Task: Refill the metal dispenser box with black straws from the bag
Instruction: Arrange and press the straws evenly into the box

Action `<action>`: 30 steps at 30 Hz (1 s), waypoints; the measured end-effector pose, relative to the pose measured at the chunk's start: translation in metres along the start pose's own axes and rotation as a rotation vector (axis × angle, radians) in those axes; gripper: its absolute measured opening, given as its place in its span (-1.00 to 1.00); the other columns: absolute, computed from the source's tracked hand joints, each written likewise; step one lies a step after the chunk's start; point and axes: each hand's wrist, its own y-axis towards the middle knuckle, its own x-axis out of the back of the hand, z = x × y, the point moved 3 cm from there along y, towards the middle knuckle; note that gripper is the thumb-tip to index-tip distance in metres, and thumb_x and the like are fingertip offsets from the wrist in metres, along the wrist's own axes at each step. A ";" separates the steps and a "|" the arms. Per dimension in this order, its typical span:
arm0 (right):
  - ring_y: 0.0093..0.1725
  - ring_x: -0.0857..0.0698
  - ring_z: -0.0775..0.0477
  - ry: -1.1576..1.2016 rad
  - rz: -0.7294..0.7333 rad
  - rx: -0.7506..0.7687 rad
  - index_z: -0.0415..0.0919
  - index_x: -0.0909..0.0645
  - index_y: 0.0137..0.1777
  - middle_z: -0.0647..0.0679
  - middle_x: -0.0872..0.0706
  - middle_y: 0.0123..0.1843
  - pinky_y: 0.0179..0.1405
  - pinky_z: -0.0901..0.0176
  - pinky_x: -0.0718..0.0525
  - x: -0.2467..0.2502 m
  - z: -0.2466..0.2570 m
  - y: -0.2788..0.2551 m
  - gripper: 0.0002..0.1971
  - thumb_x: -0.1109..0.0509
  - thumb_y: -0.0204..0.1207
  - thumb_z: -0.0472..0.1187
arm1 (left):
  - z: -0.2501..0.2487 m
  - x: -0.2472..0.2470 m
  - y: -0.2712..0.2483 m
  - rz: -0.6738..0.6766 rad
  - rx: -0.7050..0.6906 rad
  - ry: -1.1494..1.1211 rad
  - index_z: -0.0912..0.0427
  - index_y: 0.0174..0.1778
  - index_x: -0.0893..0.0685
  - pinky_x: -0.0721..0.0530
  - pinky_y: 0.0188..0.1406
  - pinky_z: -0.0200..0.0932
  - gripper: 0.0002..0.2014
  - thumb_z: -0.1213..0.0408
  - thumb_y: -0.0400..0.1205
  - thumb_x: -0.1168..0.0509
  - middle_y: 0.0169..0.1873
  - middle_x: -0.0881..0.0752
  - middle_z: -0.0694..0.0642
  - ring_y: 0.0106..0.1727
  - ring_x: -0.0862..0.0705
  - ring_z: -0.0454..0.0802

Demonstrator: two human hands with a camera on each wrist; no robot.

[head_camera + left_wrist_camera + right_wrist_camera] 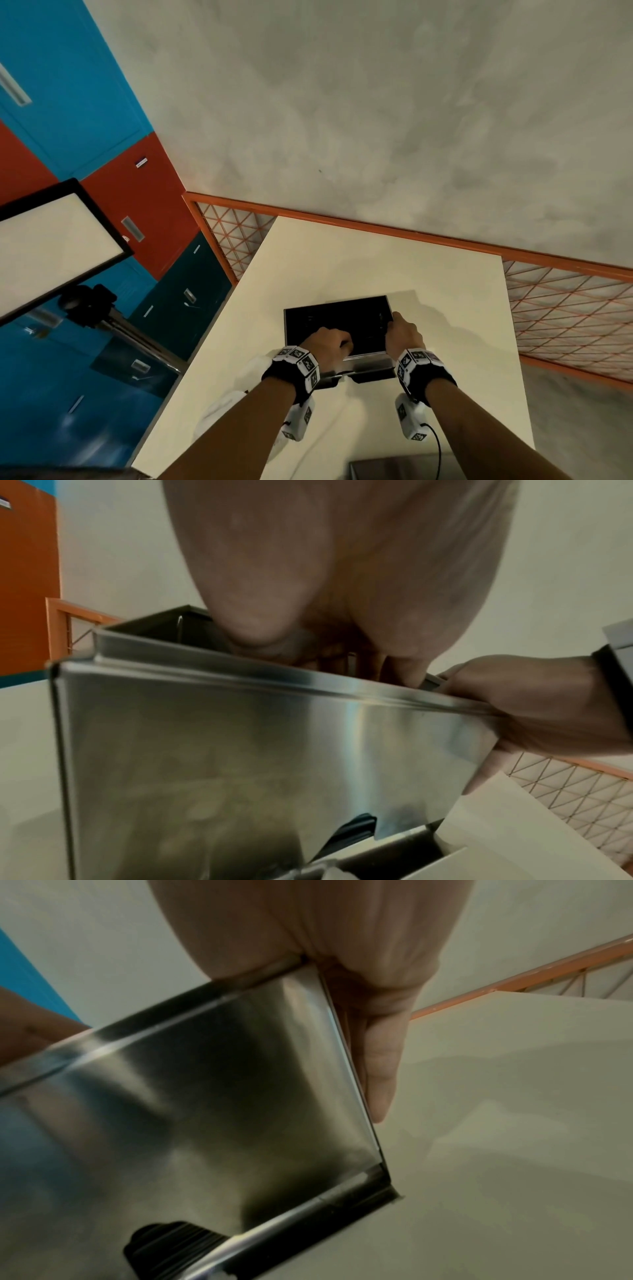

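forearms with tagged wristbands reach over the white table (342, 260). left hand (327, 344) dips curled fingers inside the open metal dispenser box (337, 325); whether it holds anything, cannot tell. right hand (404, 334) grips the box's right edge. beyond, an orange mesh rail (561, 301).

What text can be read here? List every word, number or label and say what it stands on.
No text here can be read.
Small label on the red cabinet door: too small and blurred to read.
Wristbands: black-and-white square marker patterns only, no letters.
Metal dispenser box: no print visible.
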 end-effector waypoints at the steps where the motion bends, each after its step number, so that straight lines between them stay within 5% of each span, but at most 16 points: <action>1: 0.01 -0.71 -0.41 -0.002 0.001 0.003 -0.20 -0.44 0.20 -0.32 -0.70 0.08 -0.09 -0.08 -0.66 0.000 0.000 -0.001 -0.78 -0.06 0.69 -0.16 | 0.001 0.001 0.000 -0.018 -0.007 -0.005 -0.02 0.16 -0.75 -0.74 0.06 -0.02 -0.74 0.06 0.72 -0.19 0.02 -0.82 0.08 0.02 -0.77 0.09; 7: 0.02 -0.72 -0.41 -0.014 0.006 0.013 -0.22 -0.44 0.24 -0.33 -0.70 0.09 -0.16 -0.04 -0.60 0.001 -0.001 0.000 -0.78 -0.08 0.68 -0.22 | 0.015 0.009 -0.002 -0.096 0.029 -0.010 0.01 0.06 -0.72 -0.78 -0.06 0.03 -0.82 0.10 0.73 -0.21 -0.13 -0.81 0.04 -0.16 -0.77 0.04; 13: -0.03 -0.72 -0.39 -0.004 0.014 0.018 -0.21 -0.45 0.24 -0.31 -0.70 0.06 -0.17 -0.05 -0.62 0.000 -0.002 0.002 -0.78 -0.09 0.66 -0.24 | 0.023 0.003 -0.006 -0.093 0.019 0.005 0.06 0.20 -0.68 -0.71 0.12 0.00 -0.80 0.14 0.74 -0.23 0.11 -0.75 0.09 0.08 -0.72 0.06; 17: -0.02 -0.72 -0.39 -0.010 0.008 0.014 -0.22 -0.44 0.24 -0.31 -0.70 0.06 -0.18 -0.02 -0.59 -0.002 -0.003 0.003 -0.79 -0.09 0.67 -0.24 | 0.033 0.015 -0.022 -0.353 0.024 -0.044 0.03 0.24 -0.64 -0.68 0.05 0.00 -0.80 0.22 0.74 -0.21 0.07 -0.71 0.04 0.07 -0.71 0.07; 21: 0.02 -0.71 -0.41 -0.018 0.005 0.002 -0.22 -0.44 0.23 -0.32 -0.69 0.10 -0.14 -0.02 -0.59 -0.003 -0.003 0.004 -0.79 -0.09 0.67 -0.23 | 0.055 0.031 -0.049 -0.584 0.187 -0.036 -0.01 0.35 -0.43 -0.63 -0.16 -0.02 -0.75 0.14 0.75 -0.18 -0.04 -0.74 0.07 -0.06 -0.73 0.14; 24: 0.03 -0.70 -0.43 -0.020 -0.002 0.005 -0.23 -0.45 0.25 -0.34 -0.68 0.10 -0.12 -0.04 -0.61 -0.003 -0.004 0.006 -0.78 -0.09 0.67 -0.24 | 0.073 0.026 -0.054 -0.457 0.372 0.019 0.06 0.45 -0.31 -0.64 -0.05 0.04 -0.64 0.02 0.78 -0.12 0.06 -0.75 0.21 0.05 -0.74 0.26; 30: 0.03 -0.71 -0.41 -0.013 -0.007 0.016 -0.22 -0.48 0.27 -0.33 -0.69 0.11 -0.13 -0.01 -0.59 -0.004 -0.005 0.007 -0.75 -0.09 0.67 -0.22 | 0.082 0.012 -0.042 -0.281 0.374 0.147 0.24 0.40 -0.46 -0.65 0.12 0.08 -0.66 0.15 0.85 0.04 0.22 -0.70 0.29 0.18 -0.72 0.30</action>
